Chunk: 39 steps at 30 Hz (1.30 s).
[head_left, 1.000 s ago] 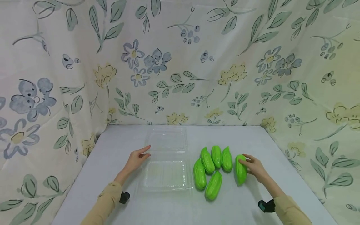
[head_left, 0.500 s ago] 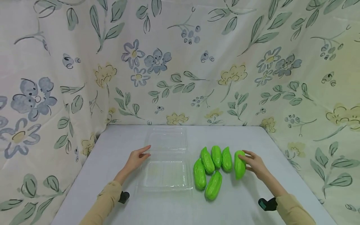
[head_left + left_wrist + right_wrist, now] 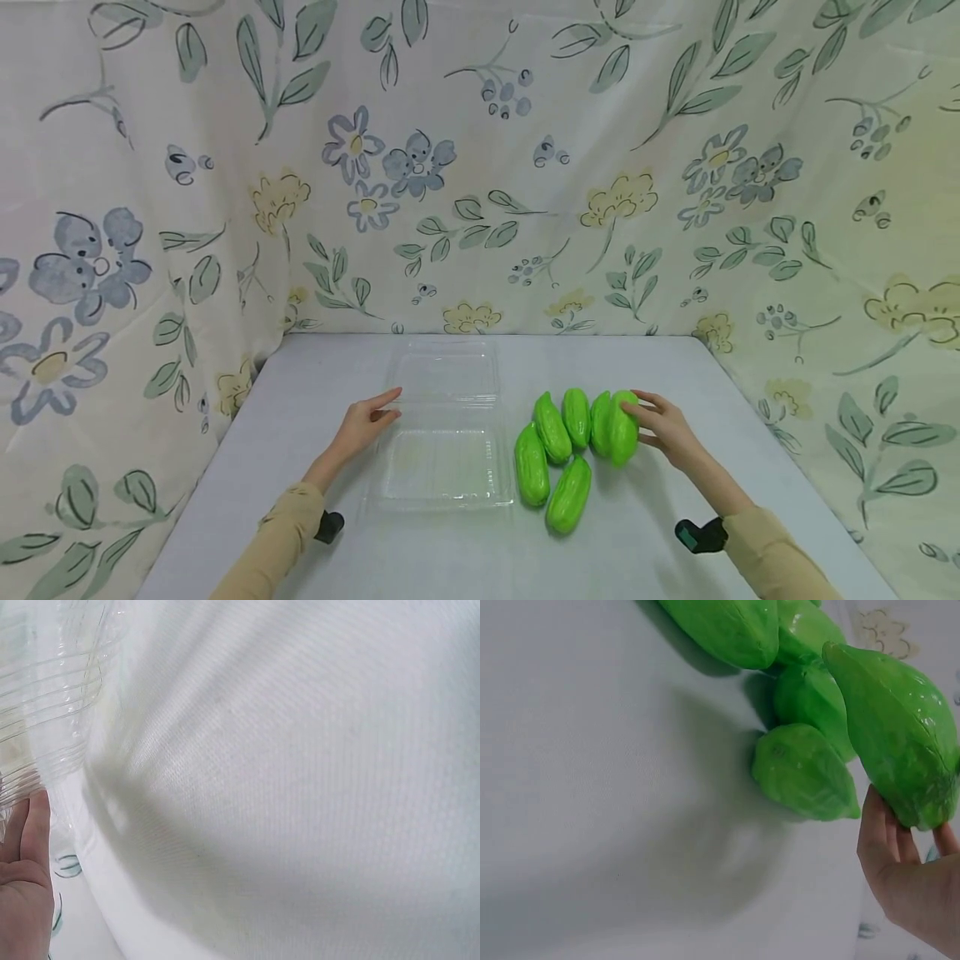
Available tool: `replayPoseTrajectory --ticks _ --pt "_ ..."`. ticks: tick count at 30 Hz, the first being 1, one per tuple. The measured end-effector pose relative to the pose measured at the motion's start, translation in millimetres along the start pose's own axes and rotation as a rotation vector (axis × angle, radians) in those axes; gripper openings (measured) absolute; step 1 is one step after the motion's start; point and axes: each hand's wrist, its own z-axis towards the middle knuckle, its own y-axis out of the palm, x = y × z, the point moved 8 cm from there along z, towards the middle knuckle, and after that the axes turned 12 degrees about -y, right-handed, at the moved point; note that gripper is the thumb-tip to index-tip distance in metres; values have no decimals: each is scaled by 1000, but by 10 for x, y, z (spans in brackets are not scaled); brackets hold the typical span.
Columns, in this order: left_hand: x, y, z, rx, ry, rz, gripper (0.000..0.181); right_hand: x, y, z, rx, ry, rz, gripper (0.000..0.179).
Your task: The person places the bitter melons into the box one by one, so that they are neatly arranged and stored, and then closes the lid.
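Observation:
My right hand (image 3: 666, 427) holds a bright green papaya (image 3: 624, 429) at its far right side, between thumb and fingers. In the right wrist view this held papaya (image 3: 900, 735) is lifted over the table, its narrow tip pointing up and left. Behind it lie several more papayas (image 3: 802, 771), resting on the tabletop. In the head view it overlaps the rightmost of that group (image 3: 600, 423). At the left, my left hand (image 3: 363, 422) rests with straight fingers and thumb apart at the edge of a clear plastic clamshell box (image 3: 442, 502), near the fold between lid and base.
The box lies open, its lid (image 3: 444, 375) flat toward the back and its base nearer. The papaya group, including one nearer the front (image 3: 568, 496), lies just right of the box on the white table (image 3: 600, 558). A floral curtain (image 3: 480, 208) surrounds the back and sides.
My right hand has raised the papaya from the table and carried it left and slightly back, up to the group. The left hand and the box have stayed in place.

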Motion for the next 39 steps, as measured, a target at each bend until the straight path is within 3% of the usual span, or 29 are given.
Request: replayPoseTrajectory --ticks 11,19,39 --pt "28 -6 -15 5 10 2 46 -87 187 78 -33 -19 105 73" --pt "46 -26 -29 21 48 22 46 -187 449 99 -81 -27 145 70" --pt "23 7 -15 -1 -2 15 47 -367 1145 87 -132 -41 250 62"
